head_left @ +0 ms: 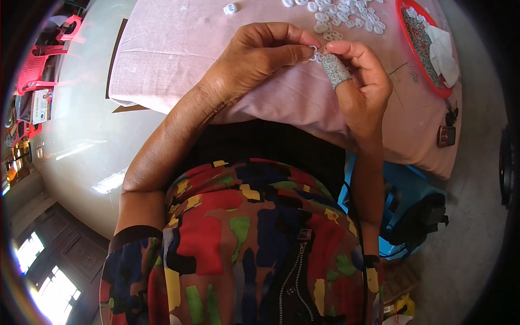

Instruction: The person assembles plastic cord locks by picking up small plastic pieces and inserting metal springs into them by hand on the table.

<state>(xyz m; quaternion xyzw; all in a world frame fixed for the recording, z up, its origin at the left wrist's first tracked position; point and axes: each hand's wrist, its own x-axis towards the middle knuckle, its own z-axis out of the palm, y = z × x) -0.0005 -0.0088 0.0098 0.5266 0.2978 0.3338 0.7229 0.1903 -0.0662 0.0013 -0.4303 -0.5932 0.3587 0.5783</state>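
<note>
My left hand [259, 54] pinches a small white plastic piece [315, 56] with openings in it, between thumb and forefinger, over the pink cloth near the table's front edge. Right beside it, my right hand [364, 76] has its thumb and forefinger closed together at the piece's edge; whatever lies between those fingertips is too small to name. A grey knitted sleeve [336, 70] wraps the right thumb. Just beyond the fingers spreads a pile of similar white plastic pieces [352, 13]. One more white piece [231, 8] lies apart, farther left.
On the right of the pink-covered table [162, 59] stands a red tray [402, 27] holding many small grey parts and a crumpled white cloth [443, 54]. A small dark device [446, 136] lies near the right edge. A blue stool [387, 238] with a black bag [420, 222] is below.
</note>
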